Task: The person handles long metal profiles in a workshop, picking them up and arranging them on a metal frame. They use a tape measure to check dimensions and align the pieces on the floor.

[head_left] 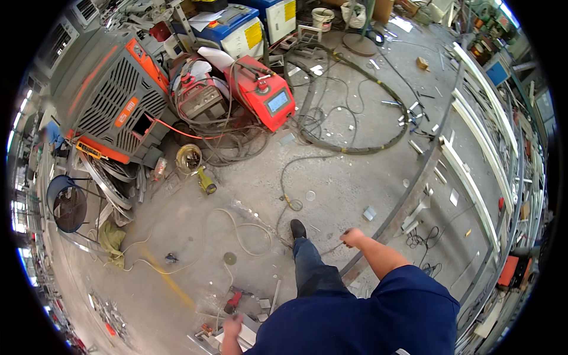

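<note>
My right hand (pixel 352 238) hangs out in front of my right side with its fingers curled closed. A thin dark line runs by its fingertips, and whether the hand holds anything is hidden. My left hand (pixel 232 325) is low at the left of my body, its fingers smeared. It is nearest to a red and black power tool (pixel 233 301) on the floor and a white panel (pixel 247 332). One dark shoe (pixel 298 228) is set forward on the concrete floor (pixel 260 195).
A red machine with a screen (pixel 260 94) stands ahead beside a large grey and orange machine (pixel 118 97). A thick hose (pixel 378 149) loops over the floor. Long white profiles (pixel 467 183) lie on the right beyond a metal rail (pixel 408 201). A yellow-green tool (pixel 206 181) lies beside a bucket (pixel 179 161).
</note>
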Motion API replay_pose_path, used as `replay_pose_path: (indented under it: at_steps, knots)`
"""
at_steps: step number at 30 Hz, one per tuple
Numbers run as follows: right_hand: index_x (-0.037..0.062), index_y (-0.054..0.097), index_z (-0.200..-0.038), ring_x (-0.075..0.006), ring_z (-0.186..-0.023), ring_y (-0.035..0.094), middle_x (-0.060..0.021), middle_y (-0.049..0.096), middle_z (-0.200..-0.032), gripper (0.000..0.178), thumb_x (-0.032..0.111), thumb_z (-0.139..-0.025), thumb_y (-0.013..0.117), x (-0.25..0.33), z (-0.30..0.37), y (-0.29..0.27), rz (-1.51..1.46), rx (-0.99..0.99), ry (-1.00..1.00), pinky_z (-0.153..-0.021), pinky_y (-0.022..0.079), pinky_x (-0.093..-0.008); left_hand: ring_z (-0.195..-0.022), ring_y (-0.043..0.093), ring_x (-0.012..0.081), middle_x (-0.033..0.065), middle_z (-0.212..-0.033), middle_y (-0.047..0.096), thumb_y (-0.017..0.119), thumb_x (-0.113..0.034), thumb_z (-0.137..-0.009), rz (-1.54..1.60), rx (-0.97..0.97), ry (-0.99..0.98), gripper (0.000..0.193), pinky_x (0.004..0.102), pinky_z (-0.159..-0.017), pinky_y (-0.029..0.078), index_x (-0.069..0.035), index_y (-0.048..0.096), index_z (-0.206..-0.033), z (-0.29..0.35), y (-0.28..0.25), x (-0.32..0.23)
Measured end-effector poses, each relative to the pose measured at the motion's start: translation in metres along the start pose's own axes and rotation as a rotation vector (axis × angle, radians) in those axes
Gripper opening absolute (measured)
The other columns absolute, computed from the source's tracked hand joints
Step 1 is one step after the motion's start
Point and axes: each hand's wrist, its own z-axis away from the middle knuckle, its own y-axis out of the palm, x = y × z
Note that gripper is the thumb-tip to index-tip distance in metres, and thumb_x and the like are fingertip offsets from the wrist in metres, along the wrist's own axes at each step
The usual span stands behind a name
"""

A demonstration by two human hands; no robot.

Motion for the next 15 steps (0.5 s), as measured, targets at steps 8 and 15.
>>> replay_pose_path:
  at_steps: [8, 15]
  knots:
    - [-0.0023, 0.067, -0.096, -0.0194, -0.062, 0.063, -0.0094, 0.067, -0.077, 0.026, 0.019, -0.081, 0.066, 0.061, -0.029, -0.100, -0.353, -0.068, 0.016, -0.056, 0.053, -0.0326, -0.082, 0.068, 0.0233, 0.0145, -0.094, 0.071, 0.068, -0.024, -0.086, 0.423, -0.151, 0.234, 0.034, 0.0331, -0.076, 0.052, 0.004, 0.065, -0.105, -0.085, -0.148, -0.228]
    - [-0.0020, 0.064, -0.103, -0.0204, -0.062, 0.063, -0.0111, 0.066, -0.080, 0.026, 0.017, -0.085, 0.065, 0.057, -0.017, -0.141, -0.615, -0.165, 0.045, -0.056, 0.052, -0.0334, -0.081, 0.068, 0.0224, 0.0157, -0.091, 0.071, 0.071, -0.032, -0.081, 0.080, 0.083, 0.097, 0.041, 0.0335, -0.074, 0.052, 0.003, 0.069, -0.102, -0.175, -0.146, -0.248]
